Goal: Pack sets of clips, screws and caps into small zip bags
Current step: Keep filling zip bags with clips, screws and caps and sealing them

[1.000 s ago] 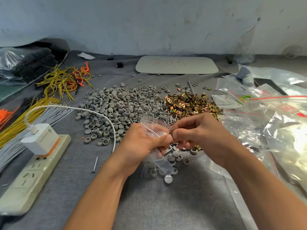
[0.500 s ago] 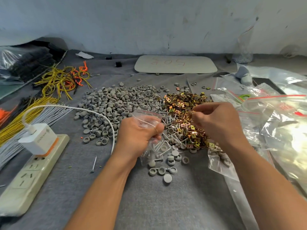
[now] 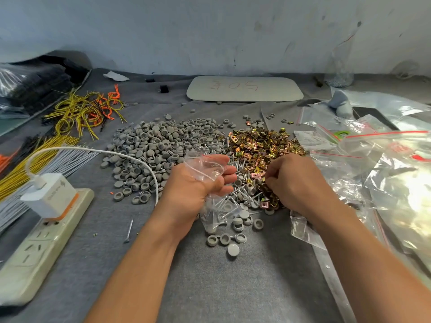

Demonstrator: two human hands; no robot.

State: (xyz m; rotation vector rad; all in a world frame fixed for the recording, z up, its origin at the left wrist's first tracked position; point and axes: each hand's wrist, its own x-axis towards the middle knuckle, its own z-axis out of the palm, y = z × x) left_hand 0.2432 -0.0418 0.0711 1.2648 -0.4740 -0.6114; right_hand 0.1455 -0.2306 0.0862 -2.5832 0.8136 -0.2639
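- Sitting at my far left on the grey surface (image 3: 221,287) is a cream power strip (image 3: 35,248) with a white charger (image 3: 50,194) plugged into it. The charger's white cable (image 3: 93,151) arcs over towards my left wrist.
- Behind the strip lie straight bundles of yellow and grey wires (image 3: 28,166). Farther back is a tangle of yellow and orange wire loops (image 3: 86,110).
- One loose screw (image 3: 128,230) lies alone on the cloth, just left of my left forearm.
- A broad pile of grey caps (image 3: 158,148) spreads ahead of my left grip (image 3: 198,185).
- My left grip is clenched around a small zip bag (image 3: 210,169). The bag's mouth stands open above my fingers, and its lower part hangs below my palm with a few screws and caps inside.
- Silver screws (image 3: 235,164) lie scattered between the caps and the clips, just beyond my left fingertips.
- A few stray caps (image 3: 233,249) sit on the cloth in front of the bag, some face up and some hollow side up.
- A heap of brassy clips (image 3: 261,145) lies right of the screws, running down towards my right grip (image 3: 298,183).
- My right grip is knuckles up with its fingers curled down into the near edge of the clips. I cannot tell whether it has one pinched.
- At the back, against the wall, lies a pale board (image 3: 245,89) with red writing on it.
- Clear zip bags (image 3: 384,159) with red seal strips are heaped along the right side, just beside my right wrist and forearm.
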